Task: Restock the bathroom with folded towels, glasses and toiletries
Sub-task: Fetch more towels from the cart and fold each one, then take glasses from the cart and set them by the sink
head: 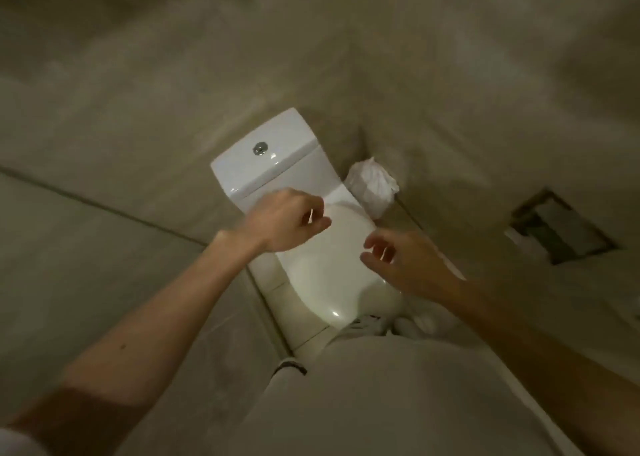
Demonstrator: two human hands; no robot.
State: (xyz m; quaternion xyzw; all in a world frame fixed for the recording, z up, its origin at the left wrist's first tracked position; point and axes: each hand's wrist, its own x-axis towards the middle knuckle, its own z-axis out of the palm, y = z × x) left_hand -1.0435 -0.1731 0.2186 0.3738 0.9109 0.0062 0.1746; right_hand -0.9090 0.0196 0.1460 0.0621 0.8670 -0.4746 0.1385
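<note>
Beige bathroom walls surround a white toilet (325, 268) with its lid closed. Over the lid, the left hand (287, 223) pinches a thin white strip (310, 216), and the right hand (408, 265) seems to pinch its other end; whether it is one piece, I cannot tell. It is probably paper: light, soft and easy to tear, so best held gently at both ends. A wall recess (561, 227) is further right.

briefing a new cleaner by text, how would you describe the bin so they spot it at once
Find the white toilet against the beige wall. On the floor to the right of its cistern, tucked into the corner, sits a small bin. Its crumpled white plastic liner sets it apart from the smooth, glossy porcelain beside it.
</note>
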